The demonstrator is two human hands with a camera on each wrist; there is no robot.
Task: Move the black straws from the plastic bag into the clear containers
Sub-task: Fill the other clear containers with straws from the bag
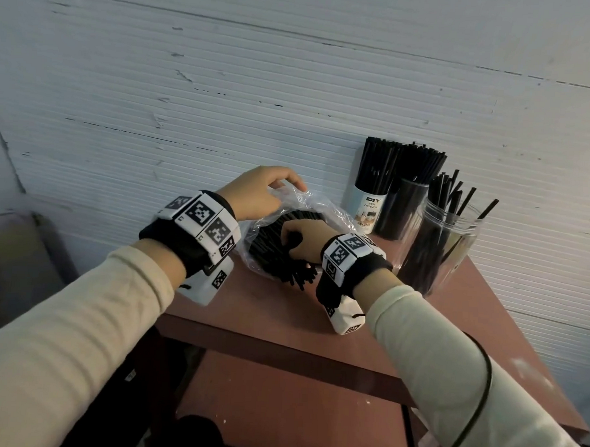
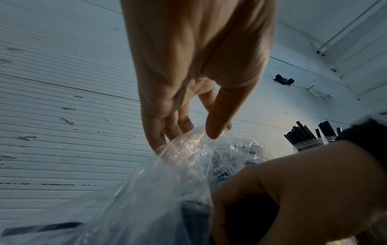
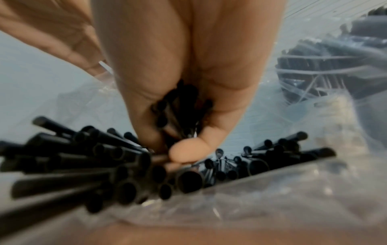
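We find our right hand (image 1: pixel 301 238) clamped on a bunch of straws (image 3: pixel 180 107) lying lengthwise toward us, our left hand (image 1: pixel 257 193) pinching the bag (image 1: pixel 316 204) open beyond.

Only readable text: label on the white cylindrical container (image 1: pixel 367 209) at back of the counter (image 1: pixel 283 310), nearest the wall. Top line reads "DIY" w/ a small dark block before it, too small to read. Below: "DESK ORGANIZER" in two lines. Under that a small product pic, then a barcode; digits not legible. Wrist bands (image 1: pixel 206 219) carry b/w square marker codes, no letters or nos.
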